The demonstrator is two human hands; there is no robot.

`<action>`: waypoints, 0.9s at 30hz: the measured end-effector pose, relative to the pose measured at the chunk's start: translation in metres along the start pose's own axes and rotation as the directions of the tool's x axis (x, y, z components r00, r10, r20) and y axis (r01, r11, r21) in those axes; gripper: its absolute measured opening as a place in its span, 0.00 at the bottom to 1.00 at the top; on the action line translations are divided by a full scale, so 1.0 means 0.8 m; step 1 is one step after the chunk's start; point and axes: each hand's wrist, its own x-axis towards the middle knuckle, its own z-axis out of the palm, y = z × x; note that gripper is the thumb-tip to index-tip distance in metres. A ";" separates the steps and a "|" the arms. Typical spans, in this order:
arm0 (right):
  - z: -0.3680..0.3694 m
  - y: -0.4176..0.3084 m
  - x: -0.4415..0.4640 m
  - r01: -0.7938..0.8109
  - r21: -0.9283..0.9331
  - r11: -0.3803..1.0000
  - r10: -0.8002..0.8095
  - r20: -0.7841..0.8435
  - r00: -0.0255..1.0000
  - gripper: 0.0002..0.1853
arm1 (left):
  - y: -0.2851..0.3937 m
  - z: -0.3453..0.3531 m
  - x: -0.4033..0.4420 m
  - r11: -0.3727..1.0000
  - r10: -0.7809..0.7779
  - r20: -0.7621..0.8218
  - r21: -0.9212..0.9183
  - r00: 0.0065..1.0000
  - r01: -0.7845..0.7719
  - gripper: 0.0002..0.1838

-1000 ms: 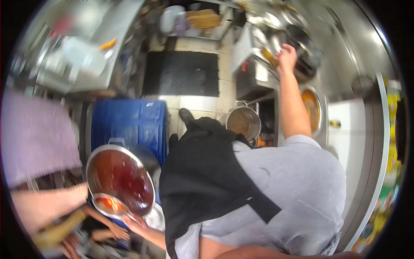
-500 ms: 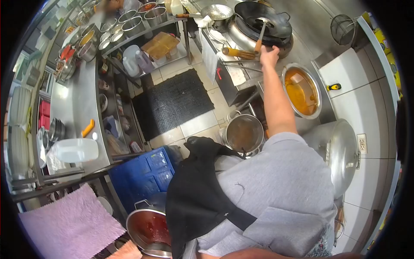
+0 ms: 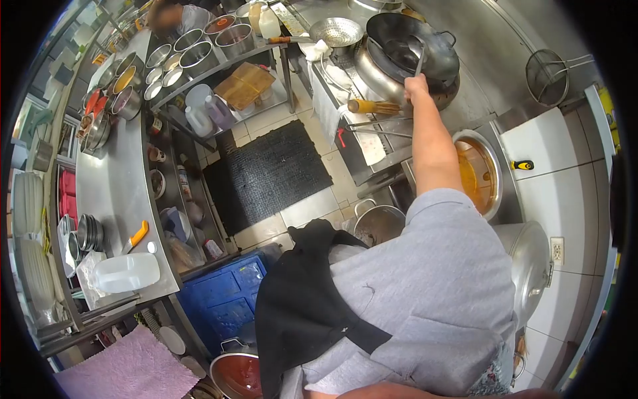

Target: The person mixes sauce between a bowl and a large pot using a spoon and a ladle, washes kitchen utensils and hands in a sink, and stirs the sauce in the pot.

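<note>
My right hand [image 3: 417, 88] is closed round the handle of a ladle [image 3: 421, 61], at the near rim of a dark wok [image 3: 438, 61]. The ladle's bowl rests inside the wok, and its wooden grip is mostly hidden by my fingers. The wok sits on a round metal burner stand [image 3: 373, 74]. Left of my wrist lies a bamboo wok brush [image 3: 372, 107]. A metal basin of amber liquid [image 3: 480, 174] stands right of my forearm, which partly covers it. My left hand does not show.
A perforated strainer [image 3: 335, 32] lies left of the wok; a mesh skimmer [image 3: 548, 76] hangs on the right. Below my arm stands a pot [image 3: 380, 225], partly hidden. A black mat [image 3: 266, 174] covers the floor. A person [image 3: 179, 18] is at the far counter.
The view has shifted, so the scene sits lower. My right hand has moved closer to the wok with the ladle, whose handle now shows less. My sleeve hides more of the pot.
</note>
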 end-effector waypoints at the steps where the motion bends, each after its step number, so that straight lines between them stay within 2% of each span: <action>1: -0.007 -0.008 -0.014 0.032 0.147 0.989 -0.038 0.032 0.999 0.21 | 0.001 0.003 0.000 1.000 -0.001 0.000 0.007 1.000 0.001 0.24; 2: -0.006 -0.010 -0.009 0.032 0.144 0.989 -0.037 0.031 0.999 0.21 | 0.002 0.007 0.000 1.000 -0.001 -0.004 0.013 1.000 0.001 0.24; 4: -0.007 -0.015 -0.002 -0.047 0.451 0.891 0.008 0.089 0.996 0.12 | 0.003 0.011 0.001 1.000 -0.005 -0.007 0.021 1.000 0.005 0.24; 5: -0.009 -0.020 -0.002 -0.090 0.540 0.836 0.005 0.158 0.987 0.08 | 0.003 0.013 0.001 1.000 -0.002 -0.011 0.025 1.000 0.002 0.24; 6: -0.009 -0.021 0.006 -0.090 0.538 0.838 0.006 0.156 0.988 0.08 | 0.004 0.014 0.001 1.000 -0.002 -0.011 0.029 1.000 0.002 0.24; 8: -0.012 -0.027 0.022 -0.266 0.760 0.593 0.058 0.290 0.955 0.07 | 0.004 0.015 0.002 0.999 -0.002 -0.011 0.036 1.000 0.002 0.24; 10: -0.016 -0.027 0.026 -0.250 0.783 0.570 0.006 0.300 0.954 0.07 | 0.002 0.018 0.003 0.999 -0.003 -0.013 0.034 1.000 0.003 0.24; 12: -0.017 -0.027 0.035 -0.379 0.848 0.370 -0.107 0.444 0.890 0.06 | 0.000 0.017 0.002 0.999 -0.006 -0.018 0.033 1.000 0.007 0.24; 13: -0.018 -0.028 0.034 -0.376 0.847 0.375 -0.111 0.444 0.889 0.06 | -0.002 0.018 0.002 0.999 -0.008 -0.020 0.031 1.000 0.008 0.24; 15: -0.016 -0.028 0.028 -0.435 0.875 0.211 -0.221 0.476 0.851 0.05 | -0.004 0.015 0.001 1.000 -0.010 -0.026 0.027 1.000 0.011 0.24; 16: -0.013 -0.030 0.024 -0.434 0.874 0.216 -0.222 0.477 0.850 0.05 | -0.005 0.014 0.001 1.000 -0.010 -0.030 0.028 1.000 0.011 0.24; 18: -0.009 -0.033 0.016 -0.467 0.877 0.110 -0.346 0.474 0.810 0.05 | -0.008 0.011 0.000 0.999 -0.011 -0.031 0.031 0.999 0.012 0.24; 20: -0.011 -0.040 0.009 -0.440 0.887 0.142 -0.377 0.460 0.804 0.05 | -0.010 0.008 0.000 1.000 -0.011 -0.037 0.028 0.999 0.012 0.24; 22: -0.024 -0.057 -0.013 -0.622 0.773 0.124 -0.443 0.604 0.663 0.07 | -0.012 0.002 -0.001 1.000 -0.012 -0.043 0.025 0.999 0.013 0.24; 24: -0.032 -0.069 -0.036 -0.620 0.768 0.161 -0.457 0.615 0.643 0.07 | -0.016 -0.005 -0.002 1.000 -0.010 -0.059 0.020 0.998 0.011 0.24; 26: -0.039 -0.081 -0.061 -0.644 0.716 0.268 -0.434 0.687 0.583 0.04 | -0.021 -0.016 -0.005 1.000 -0.009 -0.072 0.010 0.997 0.010 0.24; 27: -0.041 -0.085 -0.081 -0.617 0.729 0.295 -0.451 0.676 0.583 0.07 | -0.023 -0.022 -0.007 1.000 -0.007 -0.083 0.004 0.997 0.007 0.24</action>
